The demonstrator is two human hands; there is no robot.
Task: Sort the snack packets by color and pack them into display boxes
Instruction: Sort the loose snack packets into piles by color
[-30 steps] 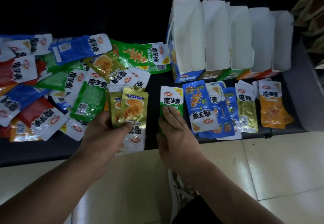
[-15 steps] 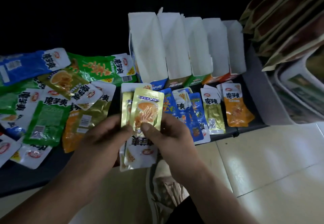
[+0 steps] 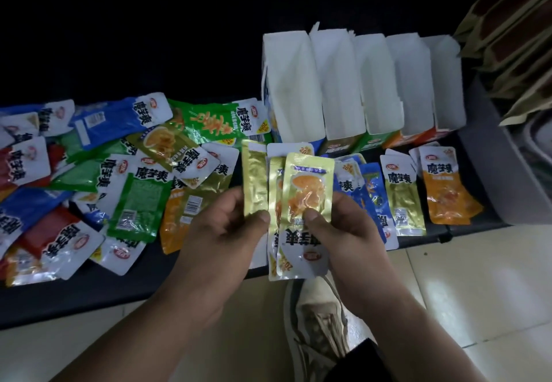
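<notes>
At centre, left hand [image 3: 221,232], right hand [image 3: 349,232] spread gold packets [image 3: 310,184] wider (third visible).

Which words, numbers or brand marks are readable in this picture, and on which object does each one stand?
"魔芋爽", upside down: front one of the gold packets held by the left hand and right hand.
"20%": that same packet's bottom corner.
"魔芋爽": green packet, orange packet, lone gold packet left of it.
"20%": long green packet.
Red oval logos, barcode digits, fine print: too small to read.

Likely a shop: snack packets [image 3: 140,190], display boxes [image 3: 343,89].
</notes>
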